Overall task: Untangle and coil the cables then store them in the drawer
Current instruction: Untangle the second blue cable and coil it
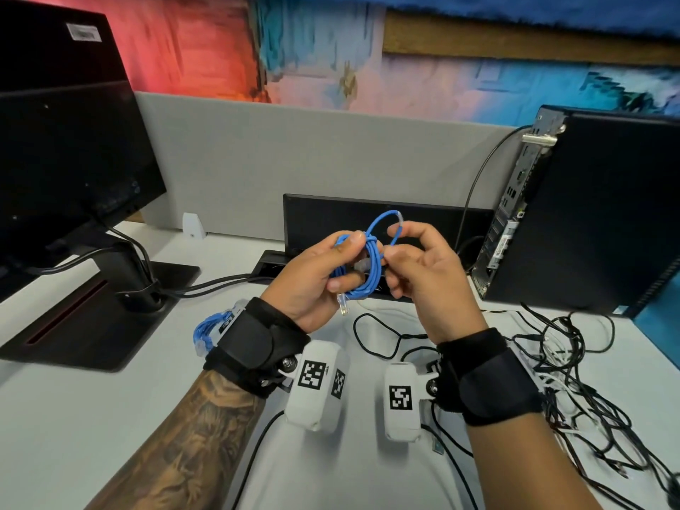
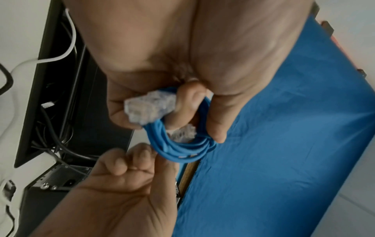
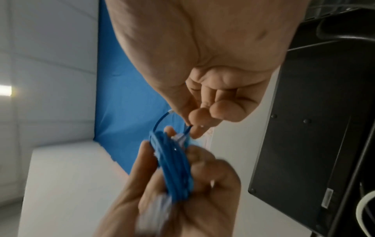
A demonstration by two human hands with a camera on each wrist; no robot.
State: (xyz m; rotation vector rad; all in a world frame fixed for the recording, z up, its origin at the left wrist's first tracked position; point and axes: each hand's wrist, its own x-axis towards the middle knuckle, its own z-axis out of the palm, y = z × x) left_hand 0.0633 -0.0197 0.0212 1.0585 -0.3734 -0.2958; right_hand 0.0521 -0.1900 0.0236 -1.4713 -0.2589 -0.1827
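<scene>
Room is tightest to the right, where a tangle of thin black cables (image 1: 574, 380) sprawls beside the upright black computer case (image 1: 596, 211); the black monitor stand base (image 1: 95, 318) crowds the left, leaving bare white surface (image 1: 110, 417) near the front. Above it the coiled blue network cable with clear plugs (image 1: 358, 274) hangs in the air — left hand (image 1: 312, 277) fingers curl round the coil, right hand (image 1: 427, 274) fingers pinch its loose end loop.
</scene>
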